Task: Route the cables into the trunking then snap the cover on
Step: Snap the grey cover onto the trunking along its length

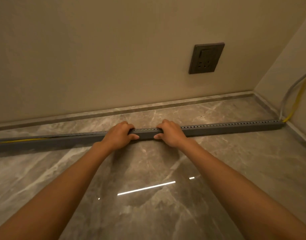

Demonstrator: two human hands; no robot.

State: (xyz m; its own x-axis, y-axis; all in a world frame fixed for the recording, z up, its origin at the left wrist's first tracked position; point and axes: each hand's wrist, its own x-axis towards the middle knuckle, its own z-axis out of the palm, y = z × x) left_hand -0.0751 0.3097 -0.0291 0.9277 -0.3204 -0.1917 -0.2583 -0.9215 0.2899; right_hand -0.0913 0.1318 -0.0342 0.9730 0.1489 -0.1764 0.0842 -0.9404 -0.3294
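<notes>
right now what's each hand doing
Left hand: closed on the trunking, fingers over the top, thumb on the front.
Right hand: closed on the trunking the same way, just to the right.

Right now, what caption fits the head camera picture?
Both hands, left and right, press the cover onto grey trunking.

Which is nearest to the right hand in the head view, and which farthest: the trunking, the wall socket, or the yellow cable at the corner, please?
From the right hand:
1. Trunking, gripped directly by it on the floor.
2. Wall socket, up on the wall, slightly right.
3. Yellow cable, far right in the corner, at the trunking's end.
</notes>
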